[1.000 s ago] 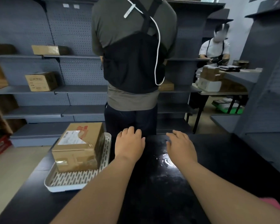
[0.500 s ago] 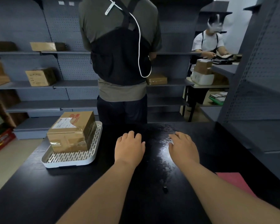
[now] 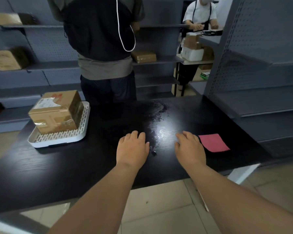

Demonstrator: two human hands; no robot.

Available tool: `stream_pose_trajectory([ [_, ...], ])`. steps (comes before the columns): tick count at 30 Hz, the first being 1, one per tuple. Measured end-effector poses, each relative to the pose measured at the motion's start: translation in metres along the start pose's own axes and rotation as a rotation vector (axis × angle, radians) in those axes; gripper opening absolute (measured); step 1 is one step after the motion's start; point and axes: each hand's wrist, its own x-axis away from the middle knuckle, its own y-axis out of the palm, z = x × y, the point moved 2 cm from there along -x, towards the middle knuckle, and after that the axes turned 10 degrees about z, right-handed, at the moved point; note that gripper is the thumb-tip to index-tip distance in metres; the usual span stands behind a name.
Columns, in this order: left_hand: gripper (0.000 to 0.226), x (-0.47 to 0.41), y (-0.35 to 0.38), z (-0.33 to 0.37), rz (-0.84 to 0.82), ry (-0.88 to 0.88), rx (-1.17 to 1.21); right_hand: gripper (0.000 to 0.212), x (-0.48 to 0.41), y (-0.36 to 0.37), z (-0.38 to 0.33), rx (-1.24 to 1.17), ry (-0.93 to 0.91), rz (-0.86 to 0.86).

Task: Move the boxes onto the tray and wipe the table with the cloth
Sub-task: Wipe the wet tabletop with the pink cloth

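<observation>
- A cardboard box [image 3: 56, 112] is parked in the white slotted tray [image 3: 61, 143], far left on the black table [image 3: 66, 169].
- The table's far edge is blocked by a person [image 3: 101, 39], whose head is cut off.
- The left hand [image 3: 132, 149] is held palm-down, fingers straight and close together, nothing gripped.
- The right hand [image 3: 190, 150] is flat too, fingers slightly spread, just beside the pink cloth [image 3: 213, 143]. Contact can't be made out.

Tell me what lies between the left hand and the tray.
Only bare black table; in the head view nothing sits between left hand and tray.
</observation>
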Motion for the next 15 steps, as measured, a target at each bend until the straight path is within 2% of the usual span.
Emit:
stream_pose_trajectory([
  [9,0.044,-0.011,0.039,0.084,-0.043,0.074,0.025,0.040,-0.002,-0.010,0.091,0.003,0.112,-0.022],
  [15,0.043,-0.051,0.088,0.159,-0.114,0.053,0.055,0.041,-0.044,0.004,0.179,0.043,0.191,-0.128],
])
